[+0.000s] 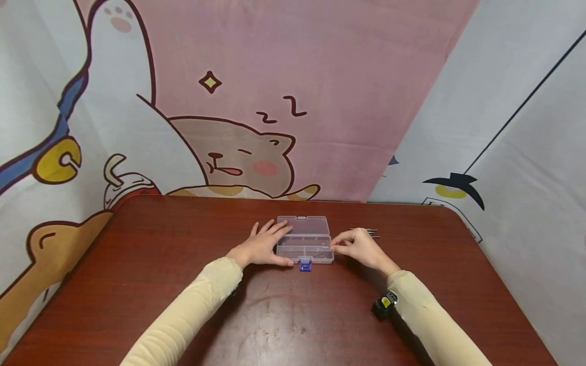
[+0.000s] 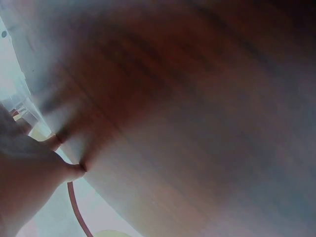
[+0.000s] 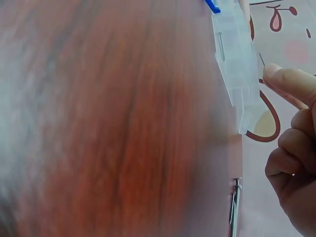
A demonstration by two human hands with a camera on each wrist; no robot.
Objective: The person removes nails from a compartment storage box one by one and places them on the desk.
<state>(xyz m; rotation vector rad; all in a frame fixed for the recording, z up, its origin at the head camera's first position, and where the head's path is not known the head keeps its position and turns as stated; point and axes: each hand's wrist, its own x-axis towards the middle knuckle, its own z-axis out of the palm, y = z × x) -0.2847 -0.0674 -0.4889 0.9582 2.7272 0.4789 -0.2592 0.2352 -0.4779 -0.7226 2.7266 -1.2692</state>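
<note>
A clear plastic compartment box (image 1: 317,258) stands on the table with its lid (image 1: 309,225) laid back and a blue latch (image 1: 305,266) at the front. My left hand (image 1: 263,247) rests at its left side, fingers spread over the lid's edge, thumb by the front corner. In the left wrist view only part of the left hand (image 2: 34,173) shows. My right hand (image 1: 363,249) is at the box's right end. Its thumb and finger pinch a thin metal rod (image 3: 261,59) above the box. Another thin rod (image 3: 221,47) lies in a front compartment.
Several slim metal rods (image 1: 373,236) lie on the table right of the box, behind the right hand. The brown table (image 1: 284,325) ends at a cartoon-printed cloth wall (image 1: 348,127). A black wrist camera (image 1: 383,306) hangs under the right sleeve.
</note>
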